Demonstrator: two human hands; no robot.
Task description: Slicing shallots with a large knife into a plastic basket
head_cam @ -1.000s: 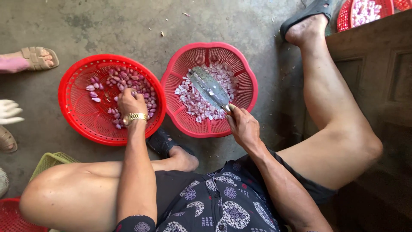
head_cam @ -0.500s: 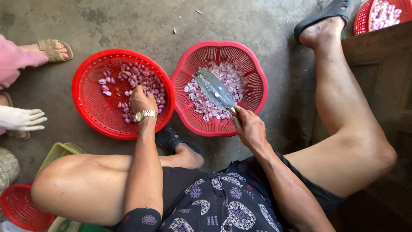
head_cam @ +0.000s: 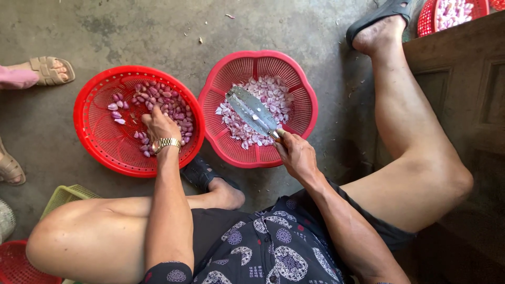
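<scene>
1. My left hand is down in the round red basket on my left. Fingers curled among the purple shallots, closed on what looks like one or two; can't tell exactly what's in the grip.
2. Gold watch on that wrist, just over the basket's near rim.
3. Shallots in this basket are whole w/ purple skin, piled mostly at the far right side, a few loose ones to the left.
4. My right hand grips the handle of a big knife, fingers wrapped tight round it.
5. Blade points up-left, lying flat across the pale peeled pieces in the scalloped red basket on my right.
6. The 2 baskets sit side by side on the concrete floor, rims touching or nearly so.
7. I'm sitting low, knees spread; my right foot in a dark sandal is out past the right basket, left foot tucked in near the baskets.
8. Another person's foot in a tan sandal at the left edge, w/ a pink trouser leg.
9. Top right: another red basket w/ pale pieces, partly cut off.
10. Green basket corner and 1 more red one low left by my knee.
</scene>
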